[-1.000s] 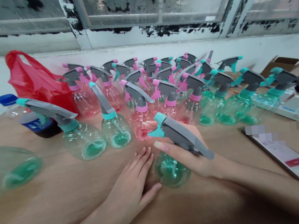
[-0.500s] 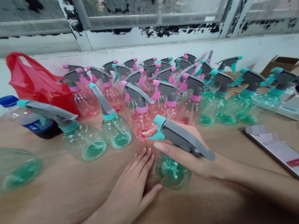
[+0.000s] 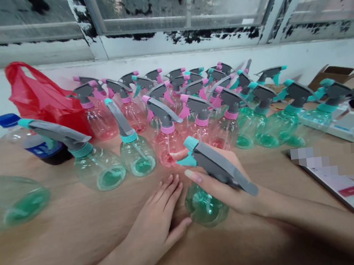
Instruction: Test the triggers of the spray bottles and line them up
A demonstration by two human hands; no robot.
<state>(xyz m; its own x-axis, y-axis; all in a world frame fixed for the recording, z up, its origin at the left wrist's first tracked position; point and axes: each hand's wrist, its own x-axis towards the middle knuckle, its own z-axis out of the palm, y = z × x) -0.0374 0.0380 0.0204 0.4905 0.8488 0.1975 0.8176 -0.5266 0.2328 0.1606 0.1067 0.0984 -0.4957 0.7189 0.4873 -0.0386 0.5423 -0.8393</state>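
My right hand is wrapped round the neck of a green spray bottle, just under its grey and teal trigger head. The head points away to the left, and a dip tube shows through the clear body. Flat on the table lies my left hand, fingers stretched out, beside that bottle and holding nothing. Beyond the hands stand a green spray bottle with a teal collar and a pink spray bottle. Another green spray bottle leans in view farther left.
Several pink and green spray bottles crowd the back of the wooden table. A red plastic bag and a dark drink bottle are at left, a phone and white power strip at right. Behind is a cardboard box.
My right hand and the green spray bottle have shifted very slightly right and down. My left hand stays flat in the same place.
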